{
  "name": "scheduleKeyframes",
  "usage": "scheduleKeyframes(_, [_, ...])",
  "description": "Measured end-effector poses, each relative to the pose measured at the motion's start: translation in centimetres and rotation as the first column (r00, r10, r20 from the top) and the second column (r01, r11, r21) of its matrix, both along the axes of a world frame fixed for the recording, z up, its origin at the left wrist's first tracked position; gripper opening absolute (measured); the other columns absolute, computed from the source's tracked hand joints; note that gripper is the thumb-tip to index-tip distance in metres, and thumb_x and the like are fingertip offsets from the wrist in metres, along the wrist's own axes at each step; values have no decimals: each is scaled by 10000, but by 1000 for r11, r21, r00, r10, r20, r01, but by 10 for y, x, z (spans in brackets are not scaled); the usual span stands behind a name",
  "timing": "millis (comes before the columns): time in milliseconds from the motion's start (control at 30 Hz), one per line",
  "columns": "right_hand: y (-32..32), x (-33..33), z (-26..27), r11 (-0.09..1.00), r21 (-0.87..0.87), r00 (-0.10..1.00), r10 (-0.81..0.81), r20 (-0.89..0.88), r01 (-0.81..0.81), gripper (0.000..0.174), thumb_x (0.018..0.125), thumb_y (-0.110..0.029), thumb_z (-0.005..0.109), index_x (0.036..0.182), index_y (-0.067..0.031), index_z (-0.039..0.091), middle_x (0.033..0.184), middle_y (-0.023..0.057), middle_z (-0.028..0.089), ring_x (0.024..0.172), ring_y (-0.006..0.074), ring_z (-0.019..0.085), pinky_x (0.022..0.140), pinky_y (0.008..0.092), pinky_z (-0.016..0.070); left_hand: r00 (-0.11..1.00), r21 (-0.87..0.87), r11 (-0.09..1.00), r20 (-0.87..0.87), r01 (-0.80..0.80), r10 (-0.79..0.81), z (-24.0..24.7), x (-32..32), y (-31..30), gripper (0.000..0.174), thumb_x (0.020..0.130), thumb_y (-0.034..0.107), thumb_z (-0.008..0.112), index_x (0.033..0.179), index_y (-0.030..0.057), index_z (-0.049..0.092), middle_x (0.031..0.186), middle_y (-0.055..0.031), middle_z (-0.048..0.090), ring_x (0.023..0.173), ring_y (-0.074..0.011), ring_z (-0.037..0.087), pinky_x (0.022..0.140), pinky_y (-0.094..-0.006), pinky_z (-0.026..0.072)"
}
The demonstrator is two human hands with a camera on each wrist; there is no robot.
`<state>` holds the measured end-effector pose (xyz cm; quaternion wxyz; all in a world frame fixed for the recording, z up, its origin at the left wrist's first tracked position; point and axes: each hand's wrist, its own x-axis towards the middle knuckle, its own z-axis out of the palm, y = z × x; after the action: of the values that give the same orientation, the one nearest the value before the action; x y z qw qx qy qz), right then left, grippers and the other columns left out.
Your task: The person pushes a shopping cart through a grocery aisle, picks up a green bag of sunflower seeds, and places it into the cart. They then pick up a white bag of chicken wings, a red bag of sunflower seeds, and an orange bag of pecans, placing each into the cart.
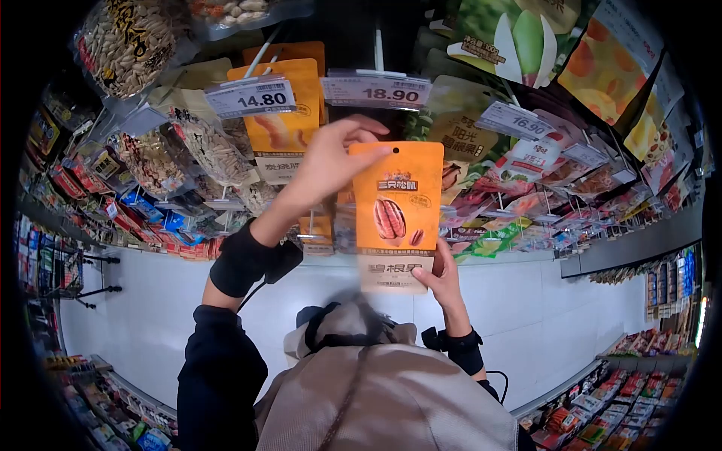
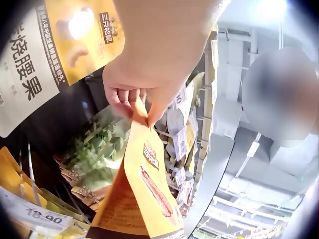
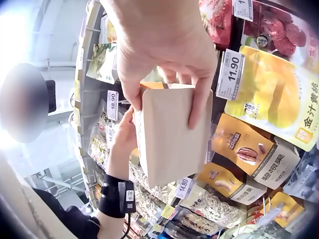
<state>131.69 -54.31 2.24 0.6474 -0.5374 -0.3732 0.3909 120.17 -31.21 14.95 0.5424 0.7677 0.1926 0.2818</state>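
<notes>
An orange pouch of pecans (image 1: 397, 199) with a beige lower band hangs upright between both hands in front of the shelf rack. My left hand (image 1: 331, 160) pinches its top edge near the hanging hole, thumb across the front. The left wrist view shows that hand (image 2: 144, 74) with the folded top of the pouch (image 2: 149, 164) between thumb and fingers. Lower down, my right hand (image 1: 442, 282) grips the bottom right corner, its thumb on the beige band. In the right wrist view, the fingers of the right hand (image 3: 164, 55) span the pouch's pale flat base (image 3: 172, 134).
Behind hang orange cashew pouches (image 1: 282, 86) under a 14.80 price tag (image 1: 248, 98), with an 18.90 tag (image 1: 376, 92) alongside. Bags of seeds (image 1: 135, 45) hang at left, dried-fruit pouches (image 1: 602, 60) at right. A shopping cart (image 1: 86, 274) stands on the left.
</notes>
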Motion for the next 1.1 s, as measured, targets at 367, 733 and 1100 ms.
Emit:
scheduleKeyframes(367, [44,31,30,981,139,990,126,58,-133,683,697,-73,676,1268,22,312,1194,108,454,1112,179,424,925,296,343,932,-405,913,310,-49,187,8,8,5,273,734,108,659,957,-23,571,938,-90,610,847,-131,586,766,-234,463])
scheduleKeyframes(733, [70,33,51,969,176,982,156,105,-173,648,726,-93,662,1255,31,309,1180,126,471,1081,172,463,919,291,351,851,-190,974,484,-125,203,11,17,27,160,793,42,580,948,6,568,887,-53,609,807,-122,589,720,-228,490])
scheduleKeyframes(1100, [78,28,55,963,218,986,144,84,-160,631,729,-97,652,1247,42,319,1180,127,467,1080,173,456,924,300,339,826,-81,997,562,-5,50,27,23,35,146,785,10,584,929,30,589,850,-15,609,781,-88,580,704,-215,493])
